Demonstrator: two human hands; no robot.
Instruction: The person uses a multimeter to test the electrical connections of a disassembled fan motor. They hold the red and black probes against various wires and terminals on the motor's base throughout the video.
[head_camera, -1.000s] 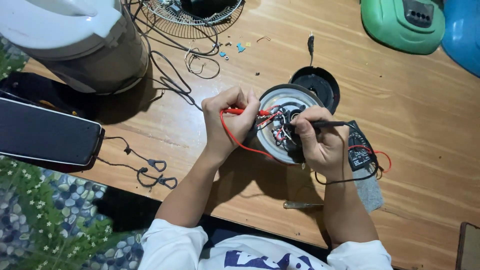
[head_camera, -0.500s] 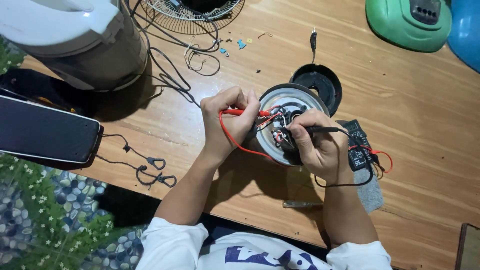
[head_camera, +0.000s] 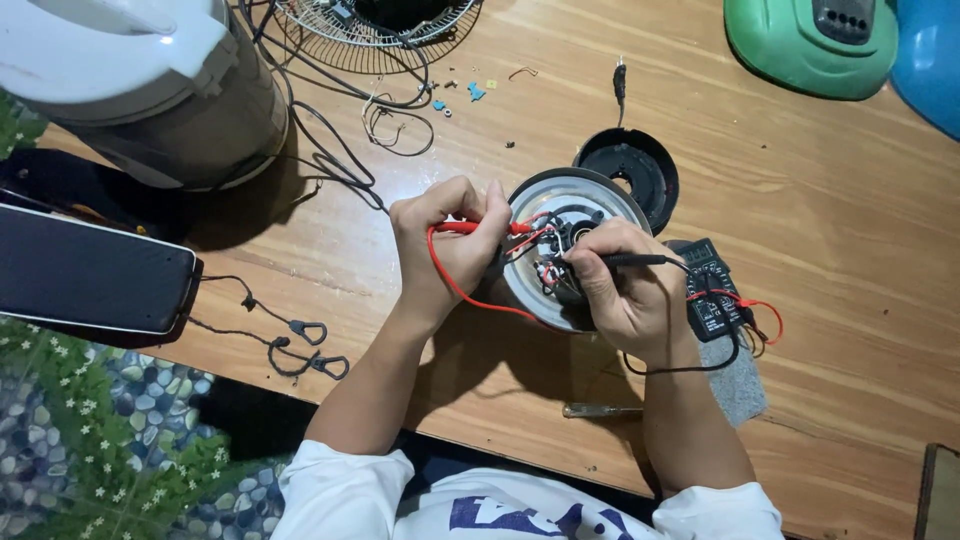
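Observation:
A round metal appliance base (head_camera: 560, 195) lies upside down on the wooden table (head_camera: 850, 200), its wiring exposed. My left hand (head_camera: 445, 245) pinches a red test probe (head_camera: 470, 228), tip touching the wiring. My right hand (head_camera: 625, 290) holds a black test probe (head_camera: 630, 260) like a pen, tip also in the wiring. Both leads run to a black multimeter (head_camera: 712, 290) lying right of my right hand. A black round cover (head_camera: 630, 165) rests just behind the base.
A white and grey appliance (head_camera: 140, 80) stands at far left, a wire fan guard (head_camera: 380, 20) behind. A dark flat device (head_camera: 90, 270) lies at the left edge. A green object (head_camera: 810, 50) sits far right. A screwdriver (head_camera: 600, 410) lies near the front edge.
Both hands and probes stay on the wiring with only slight shifts. The view has moved a little.

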